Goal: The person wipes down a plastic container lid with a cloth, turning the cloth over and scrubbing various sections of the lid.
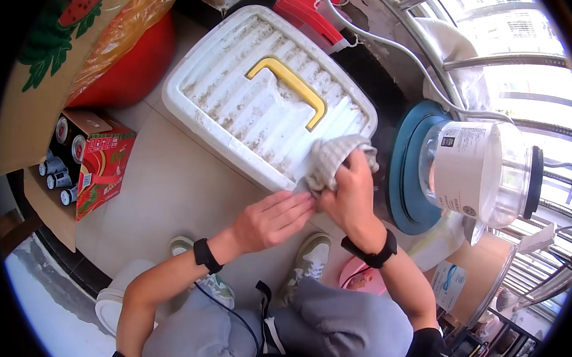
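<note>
your right fingers clamp a pale cloth at the white lid. just beside them, i cannot tell whether your left fingers grip.

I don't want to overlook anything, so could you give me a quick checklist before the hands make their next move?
1. Cloth gripped by the right hand: ok.
2. Left hand close to the cloth, at the lid's near edge: ok.
3. White lid free of dirt: not ok, brown marks across its ridges.
4. Yellow handle clear of both hands: ok.
5. Cloth damp: cannot tell.
</note>
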The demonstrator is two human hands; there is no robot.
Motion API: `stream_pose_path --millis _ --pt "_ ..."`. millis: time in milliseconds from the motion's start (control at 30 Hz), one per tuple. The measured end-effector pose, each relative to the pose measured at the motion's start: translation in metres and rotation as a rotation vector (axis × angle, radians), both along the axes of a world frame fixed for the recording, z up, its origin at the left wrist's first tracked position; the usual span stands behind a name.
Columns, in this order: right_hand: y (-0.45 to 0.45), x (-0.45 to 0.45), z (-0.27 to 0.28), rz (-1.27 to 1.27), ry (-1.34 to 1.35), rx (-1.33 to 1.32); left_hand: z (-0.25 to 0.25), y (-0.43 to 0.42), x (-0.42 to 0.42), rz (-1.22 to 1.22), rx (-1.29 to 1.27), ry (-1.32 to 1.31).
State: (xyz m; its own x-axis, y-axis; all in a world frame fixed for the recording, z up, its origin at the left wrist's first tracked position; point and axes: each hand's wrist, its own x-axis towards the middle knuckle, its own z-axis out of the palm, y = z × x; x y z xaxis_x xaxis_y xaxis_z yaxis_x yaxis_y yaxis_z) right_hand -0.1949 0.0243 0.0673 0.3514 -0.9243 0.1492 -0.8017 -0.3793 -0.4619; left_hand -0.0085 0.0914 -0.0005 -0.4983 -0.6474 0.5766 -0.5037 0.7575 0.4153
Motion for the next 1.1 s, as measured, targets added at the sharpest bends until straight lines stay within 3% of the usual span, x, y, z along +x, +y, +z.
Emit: stream_pose_path --millis 167,267,300,500,633,733,933,1100 --pt "0.02 -0.012 0.017 0.07 -0.258 0.429 0.0 0.001 0.0 -0.006 0.01 0.017" --pt "0.026 -0.022 0.02 -0.152 -0.728 0.541 0.01 -0.006 -0.002 0.022 -0.019 0.083" --pt "0.031 -0.026 0.028 -0.369 -1.054 0.793 0.013 -0.006 -0.001 0.047 -0.019 0.087" --pt "0.057 -0.031 0.009 -0.567 -1.737 0.804 0.031 -0.011 0.028 0.199 -0.031 0.049" --pt "0.056 -0.031 0.011 -0.512 -1.901 0.882 0.051 -0.023 0.05 0.31 -0.084 0.007" --pt "0.053 -0.029 0.029 -0.528 -1.819 0.94 0.058 -0.034 0.07 0.504 -0.164 0.017" --pt "0.057 -0.022 0.032 -0.534 -1.775 1.103 0.066 -0.041 0.077 0.739 0.051 -0.11" --pt "0.061 -0.027 0.025 -0.512 -1.958 1.211 0.059 -0.01 0.059 0.522 0.136 -0.04"
